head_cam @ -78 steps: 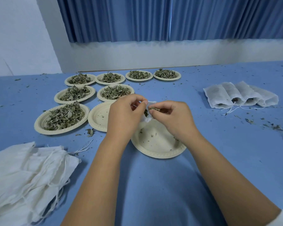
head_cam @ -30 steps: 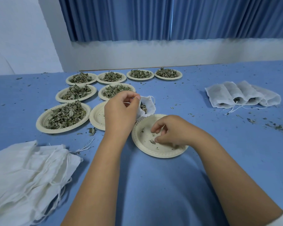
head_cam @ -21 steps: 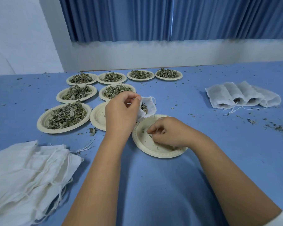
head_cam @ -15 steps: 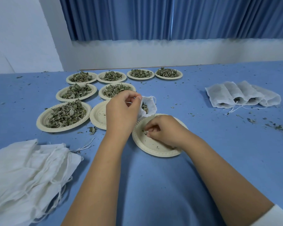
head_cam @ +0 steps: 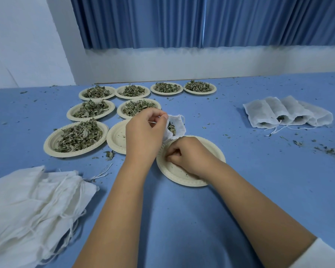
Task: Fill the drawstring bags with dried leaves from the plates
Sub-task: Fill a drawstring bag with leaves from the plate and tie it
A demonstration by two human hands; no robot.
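My left hand pinches the rim of a small white drawstring bag and holds its mouth open; dried leaves show inside. My right hand lies on the nearly bare paper plate just below the bag, fingers curled together over leaf crumbs; what they pinch is hidden. A second nearly bare plate sits behind my left hand. Several plates heaped with dried leaves, the nearest, stand to the left and at the back.
A pile of unfilled white bags with loose strings lies at the front left. Filled bags lie in a row at the right. Leaf crumbs are scattered over the blue table.
My right hand left the bag's mouth, dropped to the plate and moved left across it, curling its fingers together near the plate's left rim. My left hand kept holding the bag open.
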